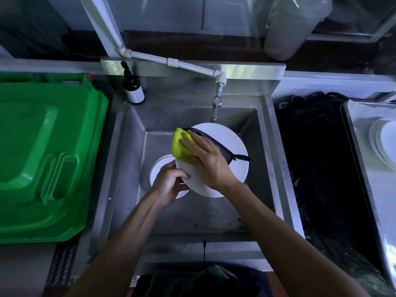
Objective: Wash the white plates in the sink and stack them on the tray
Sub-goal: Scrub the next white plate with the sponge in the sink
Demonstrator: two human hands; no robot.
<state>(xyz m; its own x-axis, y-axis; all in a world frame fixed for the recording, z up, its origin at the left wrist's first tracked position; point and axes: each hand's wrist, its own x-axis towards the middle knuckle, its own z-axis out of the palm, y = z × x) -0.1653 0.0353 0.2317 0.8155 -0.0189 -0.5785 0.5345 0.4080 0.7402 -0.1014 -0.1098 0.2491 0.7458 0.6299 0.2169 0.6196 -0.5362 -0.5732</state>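
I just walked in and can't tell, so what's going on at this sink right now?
A person is washing dishes. The left hand grips the edge of a white plate held over the steel sink, while the right hand presses a yellow cloth against its face. Another plate lies in the basin below. Washed plates already sit on the tray at right. No water visibly runs from the tap.

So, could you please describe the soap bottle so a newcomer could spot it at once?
Start at the steel sink beside the green bin lid. On the sink's back left corner stands the bottle, left of the tap. It is the only dark brown thing there, with a black pump and a pale label.
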